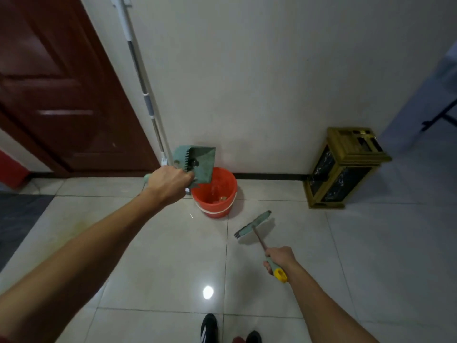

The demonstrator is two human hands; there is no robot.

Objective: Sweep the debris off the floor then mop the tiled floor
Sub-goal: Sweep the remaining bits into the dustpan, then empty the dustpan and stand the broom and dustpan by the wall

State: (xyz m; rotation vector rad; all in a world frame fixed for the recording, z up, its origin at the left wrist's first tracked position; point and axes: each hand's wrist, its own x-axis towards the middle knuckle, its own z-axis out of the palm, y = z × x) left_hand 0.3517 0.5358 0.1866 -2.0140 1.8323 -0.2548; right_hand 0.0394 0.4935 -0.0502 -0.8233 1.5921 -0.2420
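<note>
My left hand (169, 181) grips the handle of a green dustpan (197, 164), which is tipped steeply over the rim of an orange bucket (214, 194). Some debris lies at the bottom of the bucket. My right hand (278, 259) holds the green and yellow handle of a small broom (254, 225), whose green head hovers just above the white tiled floor (160, 256) to the right of the bucket. A mop (148, 100) with a long white and grey pole leans against the wall behind the dustpan.
A dark red door (61, 95) fills the left. A gold and black bin (343, 169) stands by the wall at the right. A dark mat (17, 219) lies at the left edge. My shoes (210, 328) show at the bottom.
</note>
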